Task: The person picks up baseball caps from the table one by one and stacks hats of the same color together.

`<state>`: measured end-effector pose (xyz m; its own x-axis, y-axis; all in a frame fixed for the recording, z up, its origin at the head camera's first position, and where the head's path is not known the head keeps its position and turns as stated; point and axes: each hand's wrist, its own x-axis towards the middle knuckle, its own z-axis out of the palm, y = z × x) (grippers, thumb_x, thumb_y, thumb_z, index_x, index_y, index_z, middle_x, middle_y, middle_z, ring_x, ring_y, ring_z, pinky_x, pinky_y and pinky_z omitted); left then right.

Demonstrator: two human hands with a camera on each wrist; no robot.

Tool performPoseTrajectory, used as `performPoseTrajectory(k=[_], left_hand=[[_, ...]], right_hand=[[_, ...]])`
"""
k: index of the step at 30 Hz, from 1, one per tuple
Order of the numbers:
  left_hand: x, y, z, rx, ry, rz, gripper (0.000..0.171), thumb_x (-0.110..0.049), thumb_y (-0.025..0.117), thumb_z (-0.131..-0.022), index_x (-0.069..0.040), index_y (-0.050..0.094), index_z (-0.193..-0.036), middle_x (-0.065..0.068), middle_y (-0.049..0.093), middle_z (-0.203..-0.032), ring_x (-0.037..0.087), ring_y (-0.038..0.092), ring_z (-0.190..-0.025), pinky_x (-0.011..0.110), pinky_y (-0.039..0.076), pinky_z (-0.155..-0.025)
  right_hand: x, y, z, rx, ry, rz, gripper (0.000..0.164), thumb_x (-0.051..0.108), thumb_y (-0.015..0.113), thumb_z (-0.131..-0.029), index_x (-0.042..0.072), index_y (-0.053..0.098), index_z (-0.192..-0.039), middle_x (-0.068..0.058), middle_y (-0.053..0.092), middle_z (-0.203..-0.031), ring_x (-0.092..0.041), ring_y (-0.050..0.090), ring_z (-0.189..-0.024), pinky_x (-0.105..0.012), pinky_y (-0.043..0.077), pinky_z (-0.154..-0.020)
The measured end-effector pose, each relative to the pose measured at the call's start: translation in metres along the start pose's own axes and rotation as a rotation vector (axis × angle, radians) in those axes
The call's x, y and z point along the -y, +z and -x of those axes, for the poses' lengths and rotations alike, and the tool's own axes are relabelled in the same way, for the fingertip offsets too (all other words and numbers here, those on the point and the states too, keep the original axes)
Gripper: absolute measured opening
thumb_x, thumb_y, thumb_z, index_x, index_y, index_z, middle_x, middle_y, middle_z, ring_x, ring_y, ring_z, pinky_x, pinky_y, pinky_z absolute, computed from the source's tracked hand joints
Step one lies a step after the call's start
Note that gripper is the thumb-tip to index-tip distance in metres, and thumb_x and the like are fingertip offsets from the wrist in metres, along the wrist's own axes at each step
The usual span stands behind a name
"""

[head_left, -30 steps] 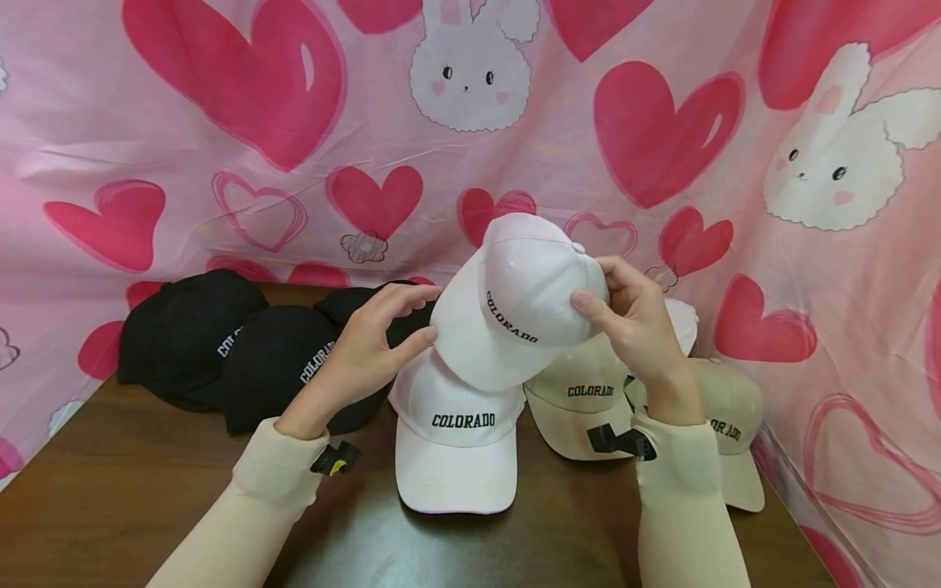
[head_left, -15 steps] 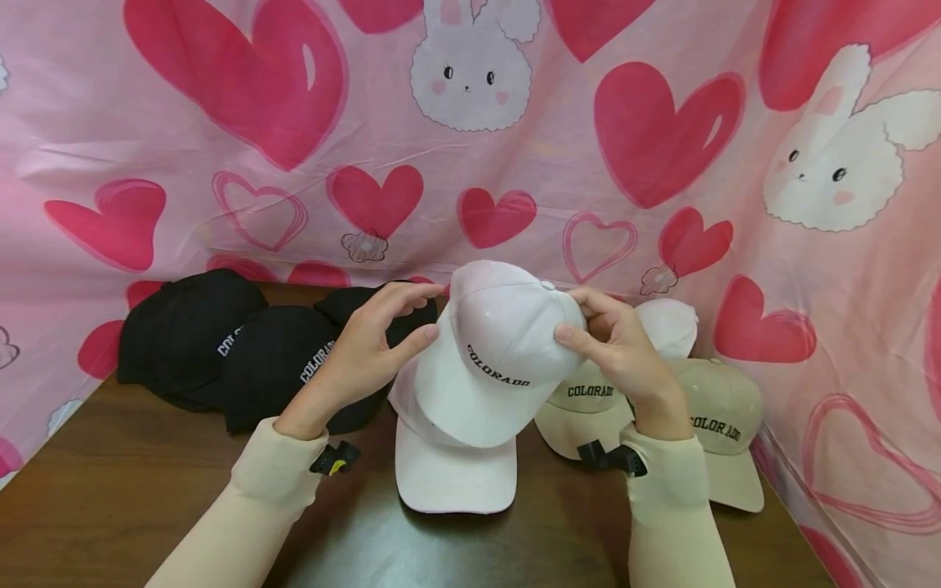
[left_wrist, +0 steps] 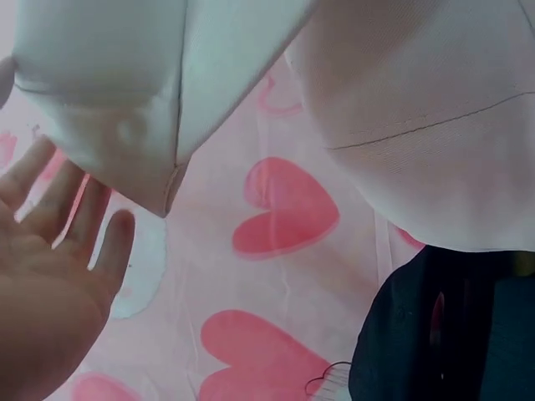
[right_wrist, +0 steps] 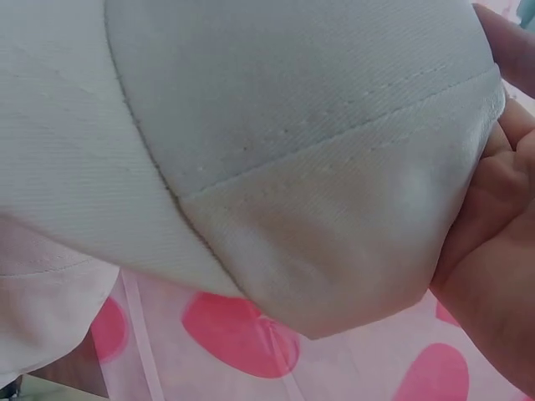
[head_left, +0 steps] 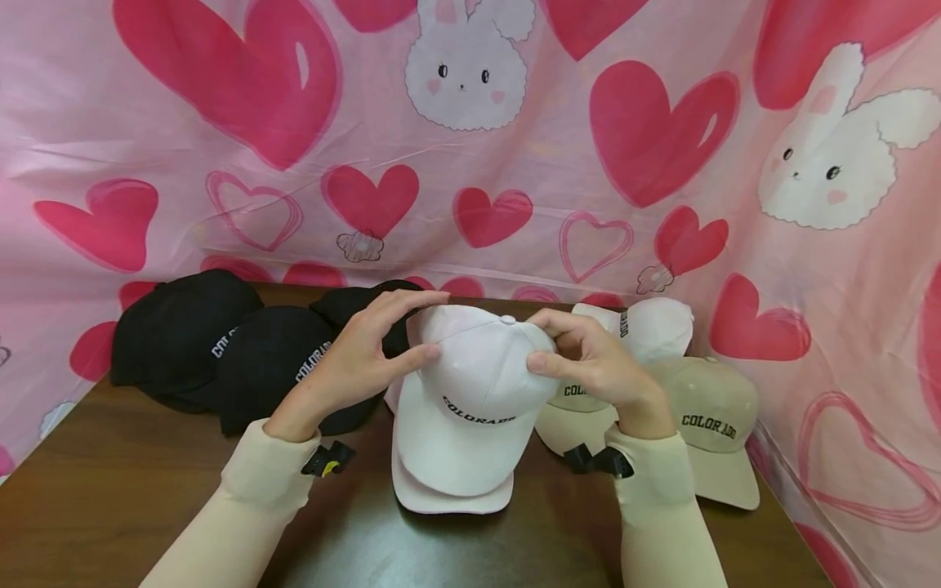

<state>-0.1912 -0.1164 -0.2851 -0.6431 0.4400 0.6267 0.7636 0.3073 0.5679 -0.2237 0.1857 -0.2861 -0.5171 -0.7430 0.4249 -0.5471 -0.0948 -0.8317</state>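
A white baseball cap [head_left: 478, 367] with COLORADO lettering is held over a second white cap [head_left: 452, 500], whose brim and left edge show beneath it. My right hand [head_left: 595, 359] pinches the upper cap's right rear edge, thumb outside. In the right wrist view, the cap's side panel [right_wrist: 334, 225] fills most of the picture, with the right hand [right_wrist: 493, 234] at its edge. My left hand [head_left: 367, 351] is at the upper cap's left side, thumb in front and fingers fairly straight. In the left wrist view, the left hand's fingers [left_wrist: 79, 209] lie by the cap's lower edge [left_wrist: 109, 159].
Several black caps [head_left: 272, 367] lie on the left of the brown wooden table [head_left: 147, 498]. Beige caps [head_left: 709, 408] and another white cap [head_left: 657, 327] stand on the right. A pink heart-and-rabbit cloth [head_left: 470, 188] hangs behind.
My right hand has lowered the white cap and brought it left, over the other white cap and level with my left hand. The left hand has hardly moved.
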Motion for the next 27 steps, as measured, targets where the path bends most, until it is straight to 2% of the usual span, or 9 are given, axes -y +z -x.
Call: performPoseTrajectory(k=[7, 11, 14, 17, 21, 24, 27], left_hand=[[0.0, -0.001, 0.001, 0.069, 0.0, 0.057, 0.051, -0.013, 0.076, -0.081, -0.01, 0.055, -0.128, 0.0, 0.056, -0.116, 0.017, 0.049, -0.101, 0.043, 0.048, -0.081], [0.001, -0.001, 0.002, 0.13, -0.06, 0.157, 0.047, -0.013, 0.076, -0.081, -0.013, 0.056, -0.124, -0.003, 0.056, -0.113, 0.015, 0.051, -0.098, 0.038, 0.051, -0.079], [0.002, -0.002, 0.003, 0.165, -0.126, 0.267, 0.045, -0.01, 0.076, -0.082, -0.014, 0.054, -0.121, -0.001, 0.056, -0.112, 0.016, 0.053, -0.099, 0.04, 0.054, -0.079], [0.005, -0.003, 0.004, 0.172, -0.176, 0.365, 0.042, -0.007, 0.075, -0.082, -0.015, 0.054, -0.118, 0.002, 0.057, -0.111, 0.02, 0.055, -0.098, 0.043, 0.054, -0.077], [0.013, -0.003, 0.005, 0.165, -0.21, 0.467, 0.04, -0.003, 0.072, -0.084, -0.015, 0.054, -0.118, 0.006, 0.059, -0.11, 0.026, 0.057, -0.097, 0.046, 0.054, -0.077], [0.023, -0.001, 0.005, 0.151, -0.228, 0.535, 0.039, -0.002, 0.07, -0.085, -0.013, 0.053, -0.119, 0.01, 0.059, -0.11, 0.03, 0.058, -0.096, 0.047, 0.054, -0.078], [0.033, 0.0, 0.006, 0.128, -0.24, 0.582, 0.039, -0.003, 0.068, -0.087, -0.012, 0.052, -0.121, 0.012, 0.059, -0.112, 0.033, 0.058, -0.096, 0.048, 0.053, -0.079]], right_hand=[[-0.002, 0.001, 0.0, 0.017, 0.009, 0.006, 0.027, -0.008, 0.058, -0.089, -0.002, 0.056, -0.115, -0.017, 0.064, -0.089, -0.031, 0.062, -0.073, -0.04, 0.055, -0.062], [-0.002, 0.002, 0.0, 0.015, 0.021, 0.009, 0.028, -0.009, 0.057, -0.089, -0.001, 0.056, -0.116, -0.017, 0.065, -0.089, -0.03, 0.062, -0.074, -0.039, 0.055, -0.063], [-0.002, 0.004, 0.0, 0.011, 0.034, 0.018, 0.03, -0.009, 0.058, -0.089, 0.001, 0.056, -0.117, -0.017, 0.065, -0.09, -0.029, 0.062, -0.075, -0.038, 0.055, -0.063], [-0.002, 0.004, 0.0, 0.006, 0.045, 0.05, 0.034, -0.01, 0.059, -0.088, 0.003, 0.056, -0.119, -0.015, 0.065, -0.09, -0.028, 0.062, -0.074, -0.037, 0.055, -0.062], [0.001, 0.005, -0.002, 0.011, 0.065, 0.093, 0.04, -0.012, 0.058, -0.088, 0.005, 0.055, -0.124, -0.014, 0.064, -0.092, -0.028, 0.062, -0.074, -0.037, 0.055, -0.062], [0.008, 0.006, -0.003, 0.005, 0.104, 0.126, 0.042, -0.011, 0.058, -0.088, 0.005, 0.053, -0.126, -0.013, 0.064, -0.097, -0.028, 0.061, -0.08, -0.038, 0.055, -0.066], [0.02, 0.007, -0.004, -0.024, 0.146, 0.223, 0.044, -0.005, 0.064, -0.087, 0.007, 0.052, -0.128, -0.008, 0.064, -0.103, -0.025, 0.061, -0.085, -0.04, 0.054, -0.074]])
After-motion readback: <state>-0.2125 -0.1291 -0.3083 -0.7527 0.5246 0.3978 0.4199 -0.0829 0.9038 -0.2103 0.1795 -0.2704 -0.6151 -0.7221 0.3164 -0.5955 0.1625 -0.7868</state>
